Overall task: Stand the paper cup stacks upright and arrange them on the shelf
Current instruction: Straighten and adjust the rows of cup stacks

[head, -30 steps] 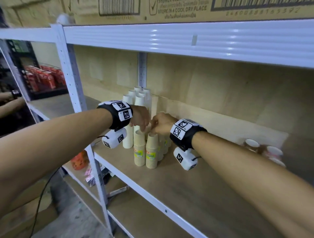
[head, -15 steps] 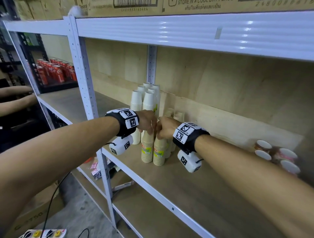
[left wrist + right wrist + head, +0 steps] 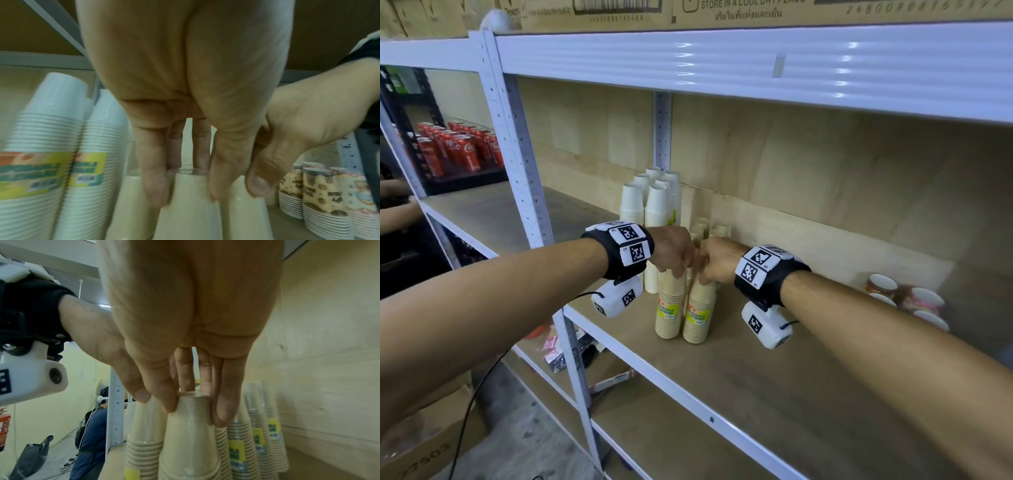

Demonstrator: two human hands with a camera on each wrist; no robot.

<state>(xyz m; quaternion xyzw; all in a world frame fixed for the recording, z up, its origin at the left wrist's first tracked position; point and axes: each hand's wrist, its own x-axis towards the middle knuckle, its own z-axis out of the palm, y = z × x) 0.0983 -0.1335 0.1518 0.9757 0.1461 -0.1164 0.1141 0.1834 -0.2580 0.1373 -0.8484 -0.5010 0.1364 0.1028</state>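
Two tall stacks of beige paper cups with yellow-green labels stand side by side, touching, near the front of the wooden shelf board (image 3: 774,387). Their long axes are vertical and the cups are mouth down, closed bases on top. The left hand (image 3: 673,251) grips the top of the left beige stack (image 3: 670,310), its fingers (image 3: 153,178) curled down round the uppermost cup. The right hand (image 3: 717,258) grips the top of the right beige stack (image 3: 698,317) in the same way, fingers (image 3: 223,405) and thumb closed round the narrow end. The knuckles of the two hands meet above the stacks.

Behind them, against the plywood back wall (image 3: 825,178), more beige stacks stand upright, and to their left is a cluster of taller white paper cup stacks (image 3: 654,205), also upright. Further right on the same board, brown-and-pink patterned cup stacks (image 3: 907,298) lie on their sides, mouths toward the camera.

The shelving has a white metal frame (image 3: 513,137). Cardboard boxes (image 3: 722,10) sit on the level above, and red drink cans (image 3: 458,147) fill a neighbouring rack at the left.
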